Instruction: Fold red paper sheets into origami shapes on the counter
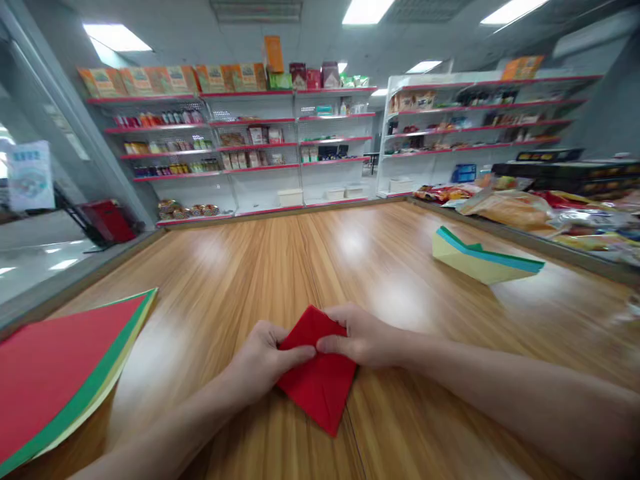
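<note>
On the left I see a stack of coloured paper. The left hand's forearm slants up from below, its thumb pressed across a folded red paper, fingers mostly hidden, closed against it. The paper is at the table's near middle. The right hand pinches it too, thumbtips nearly meeting, forearm angled in from the right. Beyond sits a paper boat.

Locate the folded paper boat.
In the head view, the folded paper boat sits on the right side of the wooden table, beyond the right hand, near the packaged goods.
</note>
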